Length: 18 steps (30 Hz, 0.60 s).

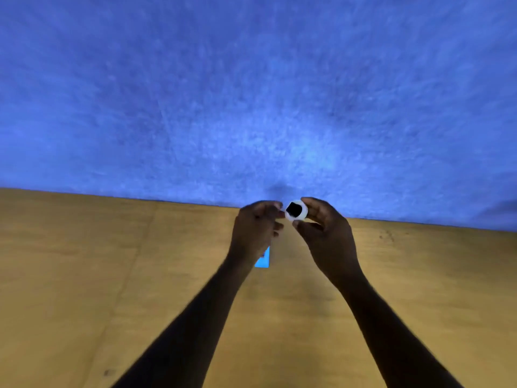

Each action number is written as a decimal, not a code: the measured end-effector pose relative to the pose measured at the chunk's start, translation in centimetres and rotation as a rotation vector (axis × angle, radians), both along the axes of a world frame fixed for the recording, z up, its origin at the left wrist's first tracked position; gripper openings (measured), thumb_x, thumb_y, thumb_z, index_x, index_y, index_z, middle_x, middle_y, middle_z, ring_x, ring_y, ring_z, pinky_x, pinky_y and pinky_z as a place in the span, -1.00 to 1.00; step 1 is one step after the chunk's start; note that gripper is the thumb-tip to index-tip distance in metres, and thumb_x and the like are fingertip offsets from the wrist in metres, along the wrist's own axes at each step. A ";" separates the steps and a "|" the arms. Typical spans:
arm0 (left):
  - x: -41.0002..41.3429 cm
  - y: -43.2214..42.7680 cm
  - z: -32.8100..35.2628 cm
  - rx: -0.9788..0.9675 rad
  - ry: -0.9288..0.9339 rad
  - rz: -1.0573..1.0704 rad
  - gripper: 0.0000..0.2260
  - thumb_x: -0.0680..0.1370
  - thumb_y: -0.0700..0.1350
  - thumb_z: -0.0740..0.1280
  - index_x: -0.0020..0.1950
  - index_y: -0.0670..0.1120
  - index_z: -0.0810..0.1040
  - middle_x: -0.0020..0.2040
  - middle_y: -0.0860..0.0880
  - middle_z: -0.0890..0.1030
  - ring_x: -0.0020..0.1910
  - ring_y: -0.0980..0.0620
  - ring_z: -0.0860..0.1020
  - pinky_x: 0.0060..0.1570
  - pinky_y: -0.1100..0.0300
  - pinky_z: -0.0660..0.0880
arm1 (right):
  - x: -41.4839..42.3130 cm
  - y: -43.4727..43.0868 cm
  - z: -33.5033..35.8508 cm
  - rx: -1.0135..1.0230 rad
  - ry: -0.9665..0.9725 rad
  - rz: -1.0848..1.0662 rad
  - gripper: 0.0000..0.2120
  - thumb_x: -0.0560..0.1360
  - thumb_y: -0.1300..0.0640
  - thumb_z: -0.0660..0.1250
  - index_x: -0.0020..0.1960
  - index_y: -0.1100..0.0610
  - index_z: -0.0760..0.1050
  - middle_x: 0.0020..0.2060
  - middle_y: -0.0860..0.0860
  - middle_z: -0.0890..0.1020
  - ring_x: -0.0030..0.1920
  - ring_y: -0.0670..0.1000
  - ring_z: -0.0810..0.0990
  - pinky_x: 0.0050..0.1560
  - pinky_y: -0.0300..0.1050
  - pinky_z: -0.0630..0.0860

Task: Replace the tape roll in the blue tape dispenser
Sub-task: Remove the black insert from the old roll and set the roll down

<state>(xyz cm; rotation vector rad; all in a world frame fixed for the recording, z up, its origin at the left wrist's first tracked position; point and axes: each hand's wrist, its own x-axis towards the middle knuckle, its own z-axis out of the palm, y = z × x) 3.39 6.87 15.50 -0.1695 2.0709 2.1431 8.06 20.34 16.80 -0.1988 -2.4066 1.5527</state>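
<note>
The right hand (321, 228) grips the white tape roll (296, 210) above the counter (112, 261) edge. The left hand (256, 229) pinches at the roll's left side, largely hiding the blue dispenser (263, 260) beneath. Blue floor (251, 93) lies beyond.

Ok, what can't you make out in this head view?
- Dispenser: mostly hidden under the left hand; only a blue corner shows.
- Tape roll: small, blurred; its loose end can't be seen.
- Left fingertips at the roll: whether they pinch tape, can't tell.
- Right hand covers the roll's far side.
</note>
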 end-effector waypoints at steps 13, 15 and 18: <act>4.7 1.6 13.5 0.332 -0.069 -0.051 -0.85 0.56 -0.19 0.41 -0.15 -0.13 0.76 -0.20 -0.13 0.75 -0.24 0.02 0.70 -0.20 0.24 0.62 | 3.3 0.6 12.6 -0.284 0.111 0.009 -0.81 0.51 0.21 0.39 -0.03 -0.08 0.59 -0.11 -0.06 0.73 -0.05 -0.07 0.70 -0.02 -0.11 0.61; 5.5 1.8 15.0 0.354 -0.055 -0.071 -0.87 0.55 -0.18 0.42 -0.12 -0.11 0.77 -0.14 -0.15 0.76 -0.16 -0.01 0.72 -0.15 0.24 0.63 | 3.7 0.8 14.3 -0.333 0.106 -0.008 -0.85 0.51 0.19 0.40 -0.08 -0.07 0.62 -0.13 -0.02 0.74 -0.06 0.01 0.71 0.03 0.03 0.63; 6.3 2.0 17.3 0.397 -0.033 -0.093 -0.87 0.55 -0.17 0.42 -0.10 -0.12 0.77 -0.06 -0.17 0.76 -0.08 -0.04 0.73 -0.12 0.24 0.63 | 4.3 1.3 16.8 -0.424 0.100 -0.016 -0.90 0.50 0.21 0.41 -0.04 0.05 0.66 -0.15 0.03 0.75 -0.08 0.08 0.73 0.02 0.03 0.65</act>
